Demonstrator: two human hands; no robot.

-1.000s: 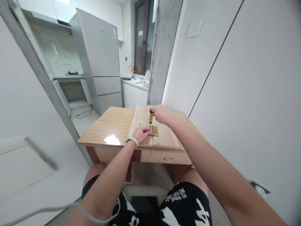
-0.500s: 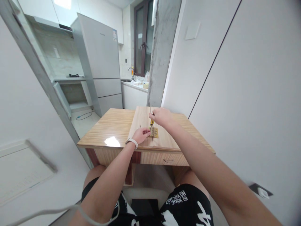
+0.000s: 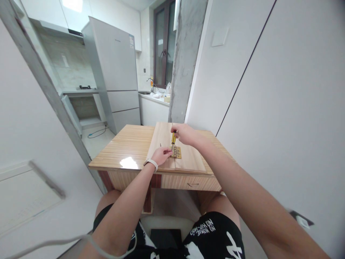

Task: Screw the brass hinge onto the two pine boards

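My right hand (image 3: 185, 134) grips the top of a yellow-and-black screwdriver (image 3: 174, 138), which stands nearly upright with its shaft pointing down. Under it lies a brass-coloured hinge (image 3: 178, 152), spanning the seam between two pale wooden boards, the left board (image 3: 161, 135) and the right board (image 3: 191, 160). My left hand (image 3: 161, 155) has its fingers pinched together at the hinge's left side, close to the screwdriver's tip. Whatever is between those fingertips is too small to make out. A small dark screw-like piece (image 3: 160, 145) rests on the left board.
The boards lie on a glossy wooden desk (image 3: 115, 147) with a drawer (image 3: 192, 182) below its front edge. A white wall (image 3: 283, 108) rises close on the right. A grey fridge (image 3: 115, 57) stands beyond the desk. A pale cable (image 3: 54, 242) crosses at lower left.
My right hand has changed its hold slightly at the top of the screwdriver, and more of the yellow handle shows. The right forearm has shifted a little to the right. My left hand stays put.
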